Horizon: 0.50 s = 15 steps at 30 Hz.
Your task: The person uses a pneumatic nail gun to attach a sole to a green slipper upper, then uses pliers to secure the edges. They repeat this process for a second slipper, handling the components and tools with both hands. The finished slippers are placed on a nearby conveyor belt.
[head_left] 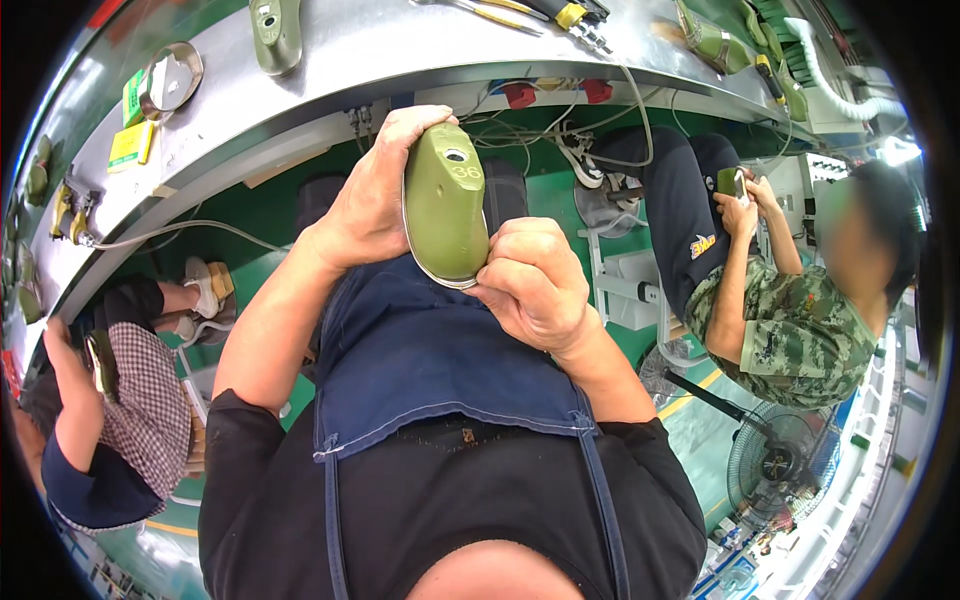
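A green shoe last is held up in front of my apron, its end with a round hole pointing away from me. Along its lower rim runs a thin pale edge, perhaps a board or lining against its underside. My left hand is wrapped round the left side of the last, thumb near the far end. At the near right end, my right hand is closed, fingers curled and pinching at the rim. The underside of the last and the fingertips beneath it are hidden.
On the metal bench lie another green last, a tape roll, a yellow-green box and a yellow-black tool. One co-worker sits at right, another at left. A fan stands lower right.
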### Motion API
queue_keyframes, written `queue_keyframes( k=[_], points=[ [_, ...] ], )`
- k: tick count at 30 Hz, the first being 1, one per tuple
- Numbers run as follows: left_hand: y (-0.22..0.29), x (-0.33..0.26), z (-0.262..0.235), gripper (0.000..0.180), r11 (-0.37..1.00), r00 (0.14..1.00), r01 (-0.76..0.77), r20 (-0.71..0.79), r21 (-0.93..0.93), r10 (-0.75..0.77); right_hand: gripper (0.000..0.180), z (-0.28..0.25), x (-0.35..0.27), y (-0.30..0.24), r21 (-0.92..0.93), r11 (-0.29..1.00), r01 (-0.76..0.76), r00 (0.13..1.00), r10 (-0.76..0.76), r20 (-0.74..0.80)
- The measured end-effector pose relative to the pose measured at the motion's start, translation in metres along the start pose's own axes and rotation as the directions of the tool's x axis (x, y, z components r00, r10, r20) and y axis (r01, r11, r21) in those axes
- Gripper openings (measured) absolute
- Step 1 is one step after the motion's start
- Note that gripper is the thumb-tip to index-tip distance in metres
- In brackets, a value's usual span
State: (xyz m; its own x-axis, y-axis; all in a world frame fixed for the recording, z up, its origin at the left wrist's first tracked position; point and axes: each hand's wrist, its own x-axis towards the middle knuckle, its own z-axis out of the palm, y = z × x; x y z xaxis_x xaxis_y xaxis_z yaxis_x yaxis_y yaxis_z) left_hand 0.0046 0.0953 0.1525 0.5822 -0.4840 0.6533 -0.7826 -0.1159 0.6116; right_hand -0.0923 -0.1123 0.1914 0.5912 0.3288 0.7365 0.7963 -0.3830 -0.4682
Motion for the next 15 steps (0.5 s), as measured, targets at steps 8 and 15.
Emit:
queue_keyframes(
  k=[8,15],
  points=[
    [0.004,-0.011,0.005,0.106,0.991,0.997,0.080,-0.013,-0.109,-0.081,0.037,0.002,0.004,-0.010,-0.049,0.998,0.048,0.999,-0.047,0.018],
    [0.017,-0.014,0.017,0.102,0.988,0.992,0.067,-0.094,-0.136,-0.081,0.038,0.002,-0.007,-0.017,-0.097,0.992,0.078,0.995,-0.084,-0.060]
  ],
)
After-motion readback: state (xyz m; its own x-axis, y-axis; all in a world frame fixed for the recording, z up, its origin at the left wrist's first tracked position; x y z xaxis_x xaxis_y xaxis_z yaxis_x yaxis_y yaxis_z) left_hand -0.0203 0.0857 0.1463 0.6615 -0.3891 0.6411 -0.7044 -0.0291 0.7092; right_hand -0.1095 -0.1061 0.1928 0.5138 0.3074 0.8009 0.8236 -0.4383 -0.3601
